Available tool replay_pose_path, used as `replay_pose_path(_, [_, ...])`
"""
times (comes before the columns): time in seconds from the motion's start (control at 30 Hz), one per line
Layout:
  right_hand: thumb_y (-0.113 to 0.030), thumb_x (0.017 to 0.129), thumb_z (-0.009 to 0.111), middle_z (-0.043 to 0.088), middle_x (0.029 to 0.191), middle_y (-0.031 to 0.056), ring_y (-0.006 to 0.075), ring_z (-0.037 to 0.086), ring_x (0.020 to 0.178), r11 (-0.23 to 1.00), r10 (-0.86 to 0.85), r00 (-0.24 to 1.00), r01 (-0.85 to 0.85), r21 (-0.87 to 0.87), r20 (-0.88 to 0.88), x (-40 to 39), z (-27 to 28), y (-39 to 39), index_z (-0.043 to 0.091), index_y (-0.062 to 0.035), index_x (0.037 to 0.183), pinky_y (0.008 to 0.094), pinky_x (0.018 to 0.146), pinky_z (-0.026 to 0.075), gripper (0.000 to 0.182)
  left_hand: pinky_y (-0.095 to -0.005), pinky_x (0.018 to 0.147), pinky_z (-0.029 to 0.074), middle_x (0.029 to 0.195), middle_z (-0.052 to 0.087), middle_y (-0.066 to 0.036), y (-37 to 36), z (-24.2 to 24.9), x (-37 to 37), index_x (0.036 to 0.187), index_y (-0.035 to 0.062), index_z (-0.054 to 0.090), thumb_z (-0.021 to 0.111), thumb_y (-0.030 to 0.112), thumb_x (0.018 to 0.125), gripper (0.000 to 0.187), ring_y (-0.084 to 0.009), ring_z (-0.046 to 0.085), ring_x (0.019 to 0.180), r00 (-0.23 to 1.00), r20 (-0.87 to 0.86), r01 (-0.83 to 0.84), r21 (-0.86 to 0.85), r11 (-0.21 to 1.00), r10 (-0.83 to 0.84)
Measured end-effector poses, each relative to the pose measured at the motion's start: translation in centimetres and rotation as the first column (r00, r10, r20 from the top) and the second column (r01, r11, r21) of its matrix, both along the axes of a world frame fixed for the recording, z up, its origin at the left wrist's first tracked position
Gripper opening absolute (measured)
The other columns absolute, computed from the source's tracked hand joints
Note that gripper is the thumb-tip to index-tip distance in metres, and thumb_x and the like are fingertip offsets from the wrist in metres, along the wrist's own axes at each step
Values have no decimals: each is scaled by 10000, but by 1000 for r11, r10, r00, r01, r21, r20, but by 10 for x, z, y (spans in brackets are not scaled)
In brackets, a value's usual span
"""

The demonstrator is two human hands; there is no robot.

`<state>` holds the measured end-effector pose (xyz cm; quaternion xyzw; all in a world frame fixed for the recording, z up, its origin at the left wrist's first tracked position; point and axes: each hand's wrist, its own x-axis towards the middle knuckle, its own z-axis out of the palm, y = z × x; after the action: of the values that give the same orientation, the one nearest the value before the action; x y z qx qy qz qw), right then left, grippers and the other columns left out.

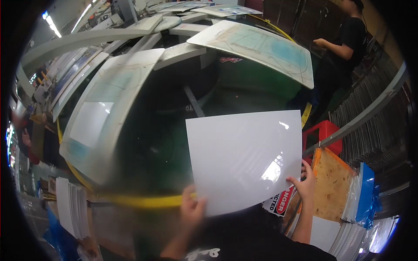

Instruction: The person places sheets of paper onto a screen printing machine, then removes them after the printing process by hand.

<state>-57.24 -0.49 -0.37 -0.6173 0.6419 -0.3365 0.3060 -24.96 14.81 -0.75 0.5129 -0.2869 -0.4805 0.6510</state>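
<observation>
A glossy white sheet [244,156] is held up in front of my body, slightly bowed, with bright reflections on its right side. My left hand [193,205] grips its lower left edge, fingers closed and a little blurred. On the opposite edge, my right hand [306,180] pinches the sheet near its lower right corner, the thumb in front and fingers partly behind. Beyond the sheet, a carousel machine carries flat pale boards with blue-green stains. On the left board [109,104] lies another white sheet [91,123]; the far right board [261,50] has only stains.
A yellow rail [148,201] curves around the machine. To my right are a wooden board [333,185], stacked white sheets [348,239], a red stool [326,135] and a danger sign [282,203]. More stacked sheets [72,204] stand at left. Another person [350,48] stands at back right.
</observation>
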Motion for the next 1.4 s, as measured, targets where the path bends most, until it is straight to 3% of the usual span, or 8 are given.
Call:
replay_pose_path(0.33, [-221, 479, 865, 492, 1094, 101, 226, 511, 997, 957, 137, 985, -158, -242, -102, 26, -1, -21, 443, 1, 1246, 329, 872, 425, 903, -237, 822, 455, 1064, 627, -130, -8, 6, 14, 1262, -85, 454, 581, -59, 817, 464, -136, 610, 923, 938, 268, -233, 17, 972, 220])
replay_pose_path(0.47, [-175, 494, 846, 457, 1127, 101, 241, 468, 1085, 947, 169, 979, -194, -255, -116, 52, 9, -39, 412, 1, 1276, 343, 946, 383, 911, -289, 799, 487, 995, 645, -196, -23, -14, 42, 1237, -41, 512, 651, 28, 804, 459, -225, 642, 879, 664, 677, -219, -230, 948, 318])
replay_pose_path(0.57, [-150, 527, 822, 462, 1127, 113, 252, 468, 1093, 934, 194, 977, -212, -288, -90, 73, 20, -61, 417, 9, 1276, 350, 951, 378, 866, -314, 797, 486, 988, 643, -204, -42, 14, 76, 1246, -43, 497, 667, 126, 808, 500, -270, 645, 871, 608, 767, -168, -125, 978, 203])
replay_pose_path(0.63, [-178, 529, 821, 469, 1110, 124, 265, 483, 1066, 907, 194, 971, -231, -353, -137, 90, 27, -83, 419, 19, 1269, 361, 931, 388, 865, -340, 848, 459, 1051, 617, -212, -55, 30, 113, 1286, -34, 455, 665, 226, 809, 582, -292, 604, 978, 436, 898, -73, 95, 993, -54])
replay_pose_path(0.7, [-211, 579, 825, 474, 1141, 142, 274, 486, 1083, 897, 230, 969, -246, -367, -87, 102, 22, -116, 436, 36, 1256, 354, 944, 383, 819, -390, 973, 369, 1167, 570, -215, -79, 29, 149, 1332, -21, 396, 657, 324, 807, 680, -333, 465, 1182, 367, 930, 101, -73, 992, 31])
replay_pose_path(1.0, [-325, 620, 822, 462, 1205, 196, 305, 478, 1126, 871, 267, 955, -297, -391, -131, 223, 17, -184, 431, 88, 1249, 367, 966, 379, 847, -660, 1024, -5, 1484, 219, -158, -144, -19, 260, 1375, 80, 383, 633, 696, 629, 999, -471, -4, 1357, -1, 996, -115, 83, 990, -84])
replay_pose_path(1.1, [-348, 596, 827, 454, 1212, 200, 310, 462, 1143, 872, 276, 934, -342, -349, -225, 251, 9, -189, 423, 85, 1255, 375, 966, 379, 886, -662, 1017, -36, 1504, 163, -143, -143, -23, 282, 1362, 86, 408, 633, 740, 574, 1049, -487, -54, 1349, -22, 967, -205, 243, 948, -253])
replay_pose_path(1.4, [-353, 574, 828, 446, 1221, 222, 332, 458, 1141, 873, 344, 894, -417, -253, -287, 267, -15, -212, 411, 100, 1256, 384, 970, 377, 918, -716, 926, -145, 1513, 106, -154, -140, -37, 292, 1292, 95, 510, 651, 756, 518, 1027, -481, -165, 1333, 32, 978, -226, 209, 951, -207])
